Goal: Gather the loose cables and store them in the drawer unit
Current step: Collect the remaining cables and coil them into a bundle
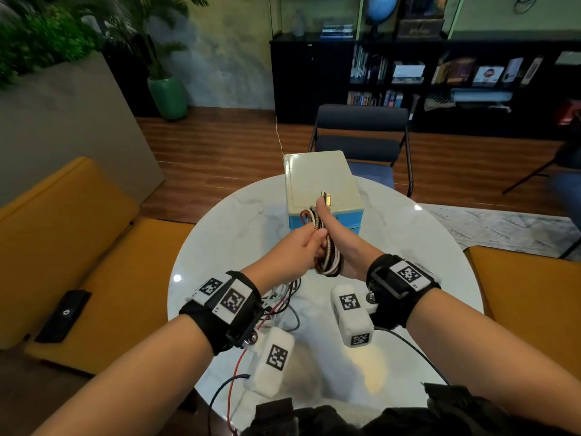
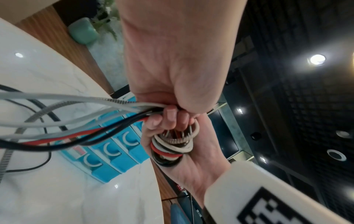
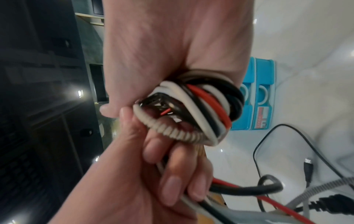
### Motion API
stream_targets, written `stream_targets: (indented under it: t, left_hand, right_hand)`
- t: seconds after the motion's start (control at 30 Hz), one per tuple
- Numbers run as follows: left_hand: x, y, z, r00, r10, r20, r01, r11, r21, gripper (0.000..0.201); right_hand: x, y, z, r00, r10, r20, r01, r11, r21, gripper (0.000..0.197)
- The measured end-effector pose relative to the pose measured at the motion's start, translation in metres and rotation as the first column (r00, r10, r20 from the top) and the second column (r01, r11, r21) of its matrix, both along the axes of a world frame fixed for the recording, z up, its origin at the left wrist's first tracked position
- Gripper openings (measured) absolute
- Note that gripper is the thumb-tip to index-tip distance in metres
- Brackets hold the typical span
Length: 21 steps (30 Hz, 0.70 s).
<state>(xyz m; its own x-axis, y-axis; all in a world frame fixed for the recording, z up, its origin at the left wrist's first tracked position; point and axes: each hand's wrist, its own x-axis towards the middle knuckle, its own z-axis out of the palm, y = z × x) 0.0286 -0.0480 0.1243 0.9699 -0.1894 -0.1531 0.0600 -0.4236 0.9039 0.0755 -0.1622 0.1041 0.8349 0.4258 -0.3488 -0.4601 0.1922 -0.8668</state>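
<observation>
A coil of white, black, red and braided cables (image 1: 328,259) is wound round my right hand (image 1: 341,243), which grips it with the thumb up, a gold plug above the thumb. My left hand (image 1: 300,247) is just left of it, fingers curled round the trailing strands (image 2: 80,104). Those strands run down to loose cables (image 1: 283,298) on the white marble table (image 1: 226,221). Both hands hover in front of the drawer unit (image 1: 320,180), which has a cream top and blue drawers (image 2: 114,151) that look closed. The right wrist view shows the coil (image 3: 201,106) close up.
Yellow sofas (image 1: 78,234) flank the round table, with a flat black device (image 1: 63,314) on the left one. A dark chair (image 1: 361,136) stands behind the drawer unit. Black cloth (image 1: 345,420) lies at the near table edge. More cable ends (image 3: 308,169) lie on the tabletop.
</observation>
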Motion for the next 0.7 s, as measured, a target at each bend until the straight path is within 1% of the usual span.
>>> stream_targets:
  t: [0.1, 0.17, 0.2, 0.27, 0.3, 0.37, 0.4, 0.43, 0.5, 0.53, 0.63, 0.7]
  left_hand:
    - [-0.001, -0.005, 0.003, 0.999, -0.016, 0.037, 0.010, 0.988, 0.155, 0.024]
    - [-0.001, -0.006, 0.007, 0.998, -0.054, 0.039, 0.042, 0.960, 0.277, 0.023]
    - [0.001, -0.007, 0.007, 0.996, -0.084, 0.035, 0.068, 0.944, 0.323, 0.026]
    - [0.002, -0.007, 0.009, 0.989, -0.146, 0.006, 0.132, 0.907, 0.400, 0.037]
    - [0.002, -0.007, 0.010, 0.985, -0.173, -0.008, 0.158, 0.881, 0.446, 0.038]
    - [0.002, -0.006, 0.013, 0.974, -0.224, -0.030, 0.207, 0.835, 0.510, 0.035]
    - [0.002, -0.004, 0.014, 0.970, -0.238, -0.052, 0.232, 0.833, 0.502, 0.032]
    - [0.001, -0.003, 0.016, 0.965, -0.248, -0.081, 0.256, 0.839, 0.481, 0.029]
    - [0.002, 0.001, 0.017, 0.958, -0.254, -0.135, 0.288, 0.859, 0.424, 0.025]
    - [0.003, 0.003, 0.016, 0.953, -0.260, -0.159, 0.302, 0.870, 0.389, 0.026]
    - [0.008, 0.010, 0.019, 0.943, -0.245, -0.226, 0.307, 0.904, 0.298, 0.025]
    - [0.013, 0.014, 0.020, 0.925, -0.246, -0.288, 0.327, 0.903, 0.279, 0.025]
  right_hand:
    - [-0.001, -0.001, 0.000, 1.000, -0.017, 0.004, 0.017, 1.000, 0.024, 0.062]
    - [0.000, -0.002, 0.000, 1.000, -0.005, 0.005, 0.005, 0.999, 0.039, 0.062]
    - [0.000, -0.003, -0.001, 1.000, 0.017, 0.012, -0.017, 0.999, 0.028, 0.055]
    - [0.000, -0.004, -0.001, 0.997, 0.076, 0.020, -0.076, 0.997, -0.022, 0.035]
    - [0.000, -0.004, -0.002, 0.995, 0.093, 0.025, -0.092, 0.994, -0.054, 0.027]
    - [0.000, -0.003, -0.003, 0.995, 0.097, 0.036, -0.092, 0.989, -0.117, 0.018]
    - [0.000, -0.003, -0.002, 0.995, 0.092, 0.044, -0.084, 0.986, -0.146, 0.018]
    - [0.000, -0.002, -0.002, 0.995, 0.080, 0.066, -0.067, 0.982, -0.176, 0.022]
    - [0.003, -0.002, -0.003, 0.989, 0.056, 0.139, -0.021, 0.971, -0.237, 0.034]
    - [0.004, -0.002, -0.004, 0.981, 0.058, 0.185, -0.007, 0.964, -0.266, 0.035]
    - [0.002, 0.000, -0.001, 0.937, 0.092, 0.338, 0.035, 0.936, -0.351, 0.019]
    - [0.001, 0.003, 0.000, 0.903, 0.078, 0.422, 0.094, 0.923, -0.373, 0.019]
